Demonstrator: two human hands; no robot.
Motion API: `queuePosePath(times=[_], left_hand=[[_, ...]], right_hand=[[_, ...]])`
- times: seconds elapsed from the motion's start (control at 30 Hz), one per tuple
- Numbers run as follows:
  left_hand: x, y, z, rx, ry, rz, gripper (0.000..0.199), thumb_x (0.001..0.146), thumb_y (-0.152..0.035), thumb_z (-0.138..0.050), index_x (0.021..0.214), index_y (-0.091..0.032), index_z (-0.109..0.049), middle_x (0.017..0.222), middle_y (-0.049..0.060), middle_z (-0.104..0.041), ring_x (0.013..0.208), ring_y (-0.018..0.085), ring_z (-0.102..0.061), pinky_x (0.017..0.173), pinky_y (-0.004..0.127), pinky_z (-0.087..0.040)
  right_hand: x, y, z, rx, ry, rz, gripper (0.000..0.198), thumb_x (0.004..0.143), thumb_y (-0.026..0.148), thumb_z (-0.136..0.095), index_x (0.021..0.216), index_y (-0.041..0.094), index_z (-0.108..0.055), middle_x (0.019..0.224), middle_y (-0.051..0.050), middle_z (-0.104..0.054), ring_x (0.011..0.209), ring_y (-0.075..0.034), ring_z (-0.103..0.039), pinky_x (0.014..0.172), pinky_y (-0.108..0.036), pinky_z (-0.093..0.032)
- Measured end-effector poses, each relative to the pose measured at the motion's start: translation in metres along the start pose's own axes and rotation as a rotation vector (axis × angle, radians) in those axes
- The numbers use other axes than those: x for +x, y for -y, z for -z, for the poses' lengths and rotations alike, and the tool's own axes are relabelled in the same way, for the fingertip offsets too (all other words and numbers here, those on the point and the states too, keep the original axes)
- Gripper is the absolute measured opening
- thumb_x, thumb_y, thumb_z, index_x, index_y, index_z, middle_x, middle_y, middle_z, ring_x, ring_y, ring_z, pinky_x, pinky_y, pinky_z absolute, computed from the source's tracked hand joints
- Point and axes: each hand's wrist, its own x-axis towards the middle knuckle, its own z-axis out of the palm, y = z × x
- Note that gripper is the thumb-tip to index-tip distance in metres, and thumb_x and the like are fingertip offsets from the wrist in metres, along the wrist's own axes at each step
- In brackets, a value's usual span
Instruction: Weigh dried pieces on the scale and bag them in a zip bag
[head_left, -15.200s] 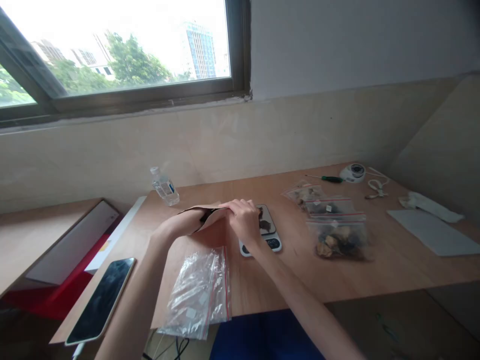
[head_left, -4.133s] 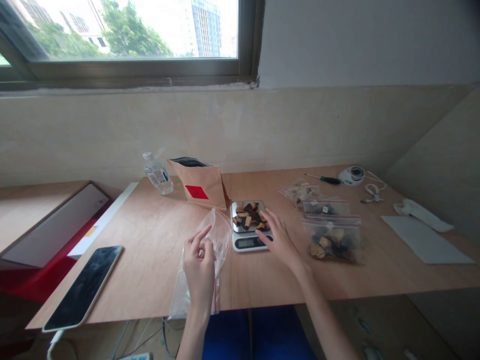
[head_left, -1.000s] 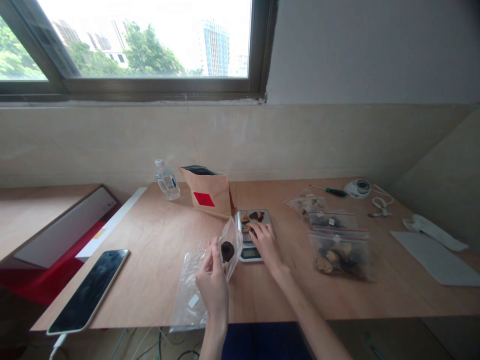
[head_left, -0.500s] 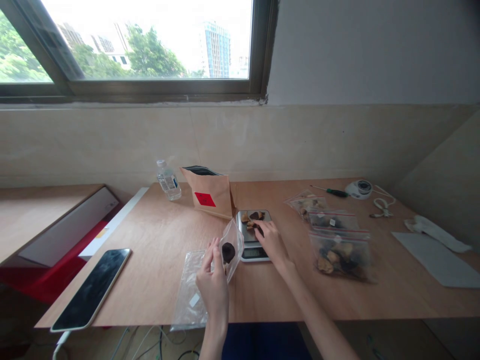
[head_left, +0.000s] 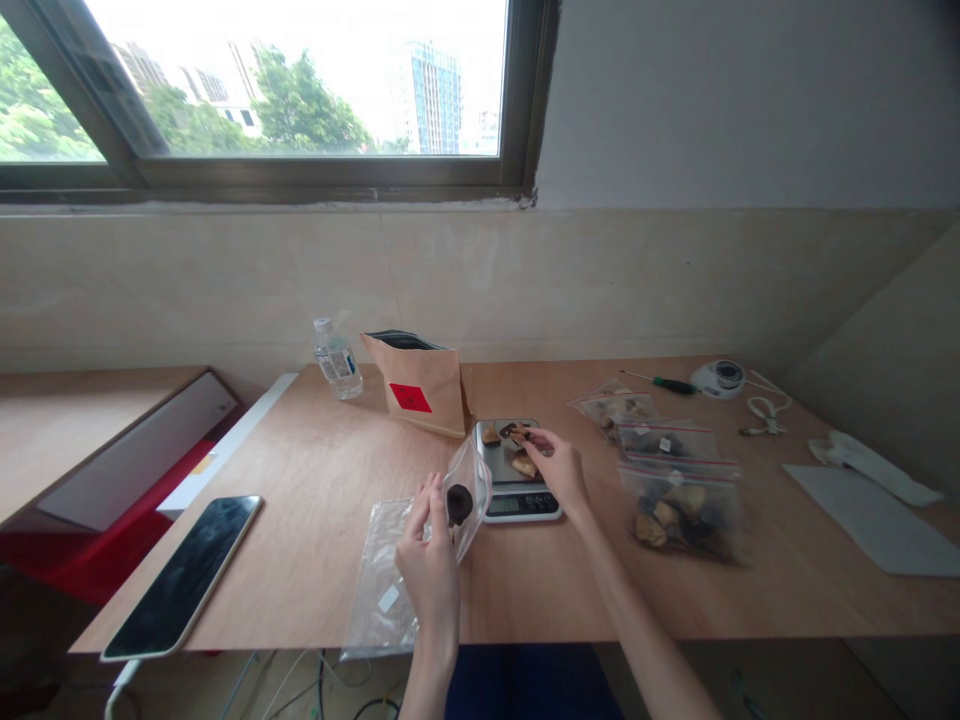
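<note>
My left hand (head_left: 429, 530) is closed on a clear zip bag (head_left: 471, 480), tilted with its mouth toward the scale; a dark round piece (head_left: 459, 503) shows inside. Over the right side of the digital kitchen scale (head_left: 487, 477), my right hand (head_left: 559, 468) pinches a brown dried piece, perhaps dried mushroom (head_left: 518, 432). Other dried pieces (head_left: 524, 463) lie on the steel plate. The scale's display (head_left: 517, 503) is uncovered, its digits too small to read. A flat clear bag (head_left: 381, 575) with a white label lies under my left hand.
Behind the scale stands an open brown paper pouch (head_left: 420, 385), beside a water bottle (head_left: 337, 360). Filled zip bags (head_left: 679, 505) lie to the right, near a screwdriver (head_left: 671, 384) and a white camera (head_left: 718, 378). A phone (head_left: 184, 575) rests at the left edge.
My right hand has shifted slightly right and back, lifting a dried piece. More of the scale's display and a pale piece on the plate now show. My left hand stays nearly still.
</note>
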Motion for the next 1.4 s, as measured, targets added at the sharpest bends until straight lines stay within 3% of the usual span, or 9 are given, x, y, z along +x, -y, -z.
queuePosePath(times=[0.13,0.3,0.47,0.6,0.77,0.9,1.03,1.17,1.4], left_hand=[[0.000,0.000,-0.002,0.013,0.005,0.007,0.033,0.088,-0.038,-0.050,0.109,-0.020,-0.068,0.119,0.006,-0.064,0.122,0.024,-0.050,0.105,0.040,-0.036],[-0.001,-0.002,-0.004,0.014,0.014,0.015,0.034,0.088,-0.037,-0.050,0.111,-0.020,-0.067,0.119,0.006,-0.064,0.121,0.024,-0.051,0.105,0.039,-0.037],[0.002,-0.006,-0.007,0.007,-0.002,0.022,0.034,0.088,-0.037,-0.049,0.111,-0.019,-0.067,0.118,0.007,-0.064,0.119,0.025,-0.053,0.104,0.040,-0.038],[0.002,-0.006,-0.011,-0.037,-0.006,0.062,0.040,0.086,-0.043,-0.051,0.113,-0.017,-0.066,0.112,0.010,-0.067,0.110,0.027,-0.059,0.097,0.042,-0.045],[0.000,-0.005,-0.011,-0.162,0.029,0.154,0.045,0.086,-0.047,-0.050,0.115,-0.016,-0.065,0.109,0.012,-0.068,0.086,0.024,-0.069,0.074,0.036,-0.057],[0.004,-0.006,-0.007,-0.142,0.015,0.163,0.040,0.086,-0.044,-0.051,0.112,-0.018,-0.066,0.114,0.011,-0.065,0.086,0.024,-0.069,0.071,0.034,-0.058],[0.006,-0.008,-0.004,-0.152,-0.004,0.168,0.041,0.083,-0.044,-0.054,0.111,-0.017,-0.067,0.111,0.012,-0.067,0.087,0.025,-0.069,0.072,0.035,-0.057],[0.005,-0.009,-0.002,-0.170,0.010,0.175,0.043,0.082,-0.046,-0.055,0.112,-0.017,-0.066,0.107,0.012,-0.068,0.086,0.025,-0.069,0.072,0.035,-0.057],[0.004,-0.006,0.000,-0.157,0.025,0.178,0.046,0.081,-0.049,-0.055,0.113,-0.017,-0.066,0.102,0.012,-0.070,0.086,0.025,-0.069,0.072,0.034,-0.056]], right_hand=[[0.000,0.006,0.001,0.101,-0.038,-0.026,0.035,0.071,0.039,-0.063,0.094,0.013,-0.069,0.084,-0.010,-0.072,0.076,-0.021,-0.067,0.073,-0.035,-0.053],[-0.006,0.030,0.000,0.334,0.011,-0.107,0.040,0.066,0.040,-0.070,0.095,0.012,-0.068,0.087,-0.011,-0.072,0.077,-0.020,-0.066,0.068,-0.032,-0.055],[-0.017,0.066,0.006,0.538,0.174,-0.239,0.042,0.065,0.039,-0.072,0.098,0.013,-0.067,0.083,-0.006,-0.072,0.061,-0.012,-0.062,0.057,-0.026,-0.052],[-0.029,0.086,0.004,0.394,0.276,-0.211,0.038,0.070,0.038,-0.068,0.099,0.013,-0.067,0.080,-0.006,-0.070,0.062,-0.013,-0.061,0.053,-0.023,-0.048],[-0.034,0.092,0.000,0.149,0.247,0.040,0.027,0.081,0.037,-0.058,0.097,0.018,-0.068,0.089,-0.004,-0.070,0.070,-0.014,-0.060,0.063,-0.025,-0.048],[-0.025,0.068,0.004,-0.034,0.104,0.195,0.028,0.089,0.033,-0.045,0.096,0.017,-0.067,0.096,-0.007,-0.066,0.072,-0.015,-0.058,0.066,-0.027,-0.047],[-0.019,0.028,0.005,-0.334,0.226,0.300,0.025,0.082,0.022,-0.054,0.104,0.017,-0.064,0.102,-0.009,-0.065,0.093,-0.023,-0.055,0.085,-0.037,-0.045],[-0.019,0.005,0.001,-0.556,0.261,0.334,0.025,0.079,0.016,-0.059,0.103,0.017,-0.065,0.100,-0.011,-0.065,0.094,-0.026,-0.052,0.085,-0.040,-0.043],[-0.015,0.003,0.003,-0.545,0.202,0.347,0.017,0.081,0.023,-0.061,0.096,0.020,-0.067,0.094,-0.008,-0.067,0.090,-0.025,-0.054,0.079,-0.038,-0.042]])
